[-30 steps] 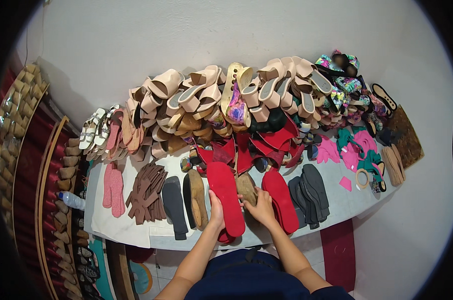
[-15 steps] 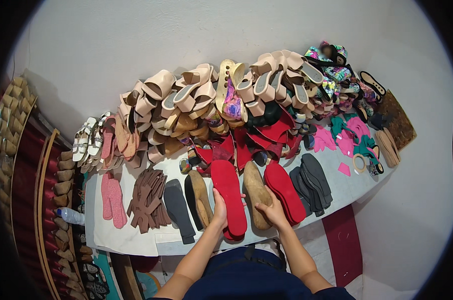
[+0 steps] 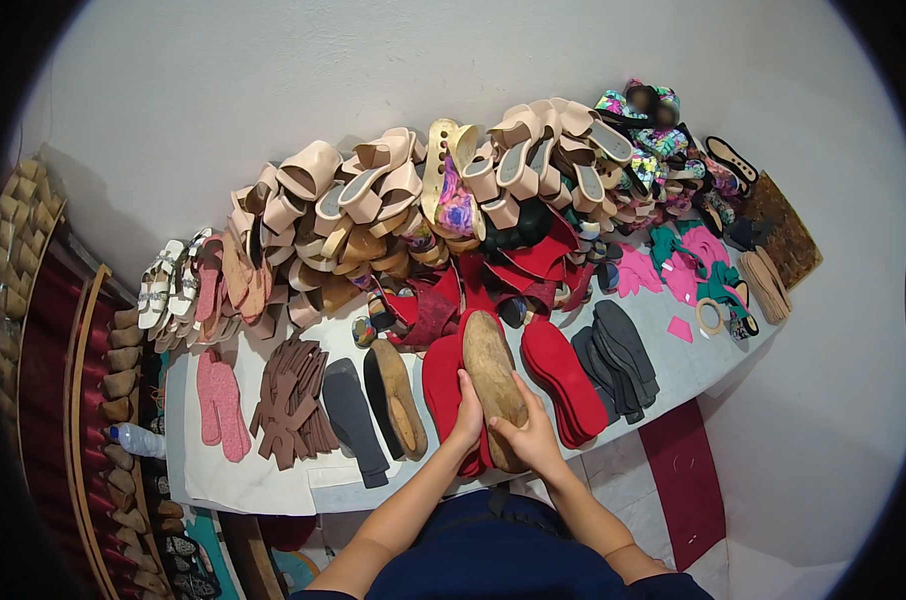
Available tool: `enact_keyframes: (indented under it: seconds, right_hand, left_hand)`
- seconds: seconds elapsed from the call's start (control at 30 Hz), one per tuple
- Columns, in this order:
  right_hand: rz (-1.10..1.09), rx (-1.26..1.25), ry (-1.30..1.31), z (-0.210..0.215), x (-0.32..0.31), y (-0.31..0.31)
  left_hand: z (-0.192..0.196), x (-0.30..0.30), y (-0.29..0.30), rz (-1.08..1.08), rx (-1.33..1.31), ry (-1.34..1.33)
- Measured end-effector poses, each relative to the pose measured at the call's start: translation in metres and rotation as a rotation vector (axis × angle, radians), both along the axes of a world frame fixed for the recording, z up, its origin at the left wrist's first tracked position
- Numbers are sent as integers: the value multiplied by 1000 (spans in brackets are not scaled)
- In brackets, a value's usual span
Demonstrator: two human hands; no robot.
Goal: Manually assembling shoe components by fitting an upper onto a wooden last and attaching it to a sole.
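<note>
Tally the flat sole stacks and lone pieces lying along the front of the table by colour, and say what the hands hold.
Red sole stacks: 2
Grey sole stacks: 2
Pink soles: 1
Brown cut pieces: 1
Tan wooden last, held by left hand and right hand: 1
Total: 7

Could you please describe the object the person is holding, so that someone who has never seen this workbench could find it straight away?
On the white workbench, under the heap of beige sandals, look at the front edge where flat soles lie in stacks. Between two stacks of red soles, the left hand and right hand hold a tan wooden foot-shaped shoe last, the only rounded solid form among flat pieces.
</note>
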State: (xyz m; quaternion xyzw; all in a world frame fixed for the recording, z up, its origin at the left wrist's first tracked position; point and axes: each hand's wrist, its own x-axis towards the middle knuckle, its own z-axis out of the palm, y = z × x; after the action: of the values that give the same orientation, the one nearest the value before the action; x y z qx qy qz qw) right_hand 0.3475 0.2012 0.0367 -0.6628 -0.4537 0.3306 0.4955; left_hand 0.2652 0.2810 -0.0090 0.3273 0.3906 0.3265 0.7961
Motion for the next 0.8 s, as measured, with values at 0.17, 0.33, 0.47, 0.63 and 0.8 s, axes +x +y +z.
enact_keyframes:
  seconds: [0.17, 0.33, 0.47, 0.63, 0.8]
  right_hand:
    - [-3, -12, -12, -1, -2, 2]
    - [-13, 8, -39, -1, 1, 6]
    - [-20, -2, -56, -3, 8, 5]
    - [141, -21, -243, 9, 47, 10]
    - [-3, 71, 173, -18, 103, 52]
  left_hand:
    - [-2, 1, -2, 37, 24, -26]
    - [-6, 7, -2, 57, 32, -53]
    - [0, 16, -3, 29, -31, -108]
    - [2, 26, -4, 49, -86, -167]
    - [0, 47, -5, -134, -227, -352]
